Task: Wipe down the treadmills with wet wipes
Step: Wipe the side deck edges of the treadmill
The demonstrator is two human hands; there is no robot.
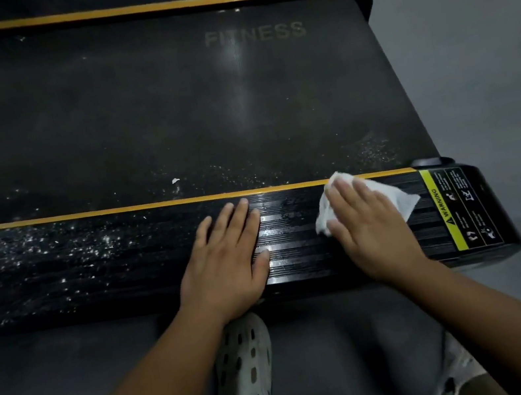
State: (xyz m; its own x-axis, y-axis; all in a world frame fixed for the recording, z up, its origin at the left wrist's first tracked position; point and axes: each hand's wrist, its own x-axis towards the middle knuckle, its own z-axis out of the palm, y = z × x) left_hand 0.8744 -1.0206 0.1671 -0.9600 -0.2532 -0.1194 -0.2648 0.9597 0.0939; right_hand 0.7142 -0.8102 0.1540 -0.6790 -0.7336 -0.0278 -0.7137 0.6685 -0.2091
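A black treadmill lies across the view, its belt (167, 109) marked FITNESS. Its near ribbed side rail (106, 259) has a yellow stripe along the belt edge. My right hand (371, 230) presses a crumpled white wet wipe (406, 201) flat onto the rail near its rear end, fingers straight. Most of the wipe is hidden under the palm. My left hand (228, 258) rests flat on the rail just left of it, fingers straight, holding nothing.
A yellow warning label (459, 207) sits on the rail's rear end cap. A small white scrap (175, 180) lies on the belt. White specks cover the rail's left part. My feet in grey perforated clogs (244, 370) stand on the grey floor (490, 69).
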